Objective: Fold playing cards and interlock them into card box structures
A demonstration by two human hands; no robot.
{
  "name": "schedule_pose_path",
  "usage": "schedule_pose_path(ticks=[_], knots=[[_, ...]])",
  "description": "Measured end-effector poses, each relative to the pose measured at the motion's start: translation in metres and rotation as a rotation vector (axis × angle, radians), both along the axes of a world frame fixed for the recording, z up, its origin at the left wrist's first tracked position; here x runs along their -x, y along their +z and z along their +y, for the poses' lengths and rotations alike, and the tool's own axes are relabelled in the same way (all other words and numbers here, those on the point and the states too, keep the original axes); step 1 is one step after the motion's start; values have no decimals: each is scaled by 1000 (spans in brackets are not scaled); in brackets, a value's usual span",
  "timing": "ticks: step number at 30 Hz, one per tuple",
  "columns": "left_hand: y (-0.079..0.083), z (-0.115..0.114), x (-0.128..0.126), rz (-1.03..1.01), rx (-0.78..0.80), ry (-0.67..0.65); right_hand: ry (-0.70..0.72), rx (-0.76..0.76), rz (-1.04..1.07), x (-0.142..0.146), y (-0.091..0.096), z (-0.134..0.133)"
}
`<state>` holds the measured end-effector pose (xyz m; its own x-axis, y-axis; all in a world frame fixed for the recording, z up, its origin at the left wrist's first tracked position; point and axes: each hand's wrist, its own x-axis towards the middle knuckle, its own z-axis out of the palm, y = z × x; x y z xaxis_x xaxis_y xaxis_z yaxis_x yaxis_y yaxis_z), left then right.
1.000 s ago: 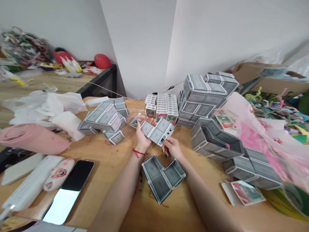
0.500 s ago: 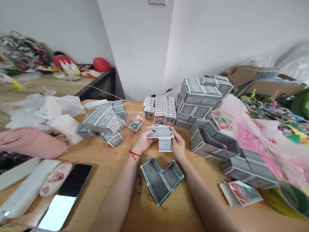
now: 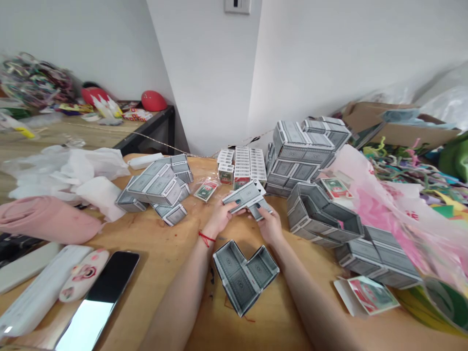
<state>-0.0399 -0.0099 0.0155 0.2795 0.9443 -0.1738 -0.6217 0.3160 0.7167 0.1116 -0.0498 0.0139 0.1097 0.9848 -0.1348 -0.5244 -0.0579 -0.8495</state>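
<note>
Between my hands is a joined piece of grey-backed playing cards (image 3: 245, 197), with a white card corner bearing a black mark at its top. My left hand (image 3: 223, 214) grips its left part, thumb on top. My right hand (image 3: 269, 222) pinches the lower right part, also thumb on top. Right below my wrists, a heart-shaped open box made of cards (image 3: 239, 280) lies on the wooden table (image 3: 175, 273). Beyond my hands stand rows of card packs (image 3: 243, 163), and a single card pack (image 3: 205, 190) in clear wrap lies to the left.
Stacked card boxes (image 3: 303, 151) rise at the back right, with an open heart-shaped card box (image 3: 323, 214) before them. More card boxes (image 3: 157, 183) sit at left. A phone (image 3: 100, 297), an opened card pack (image 3: 369, 295) and a tape roll (image 3: 435, 302) lie nearer me.
The card piece has turned from level to slanted, its lower part swinging right. My right thumb now presses on top of it. The heart-shaped box below stays in place.
</note>
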Motion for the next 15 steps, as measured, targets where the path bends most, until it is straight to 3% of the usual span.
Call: schedule_pose_path(ticks=[3, 7, 12, 15], knots=[[-1, 1, 8, 56, -38, -83, -11, 25, -72, -7, -3, 3], [1, 1, 14, 132, -80, -152, 97, 32, -183, -14, -2, 4], [3, -1, 3, 348, -239, -12, 97, 28, -224, -12, -4, 3], [3, -1, -2, 334, -275, 30, 57, 25, -206, -10, -5, 3]])
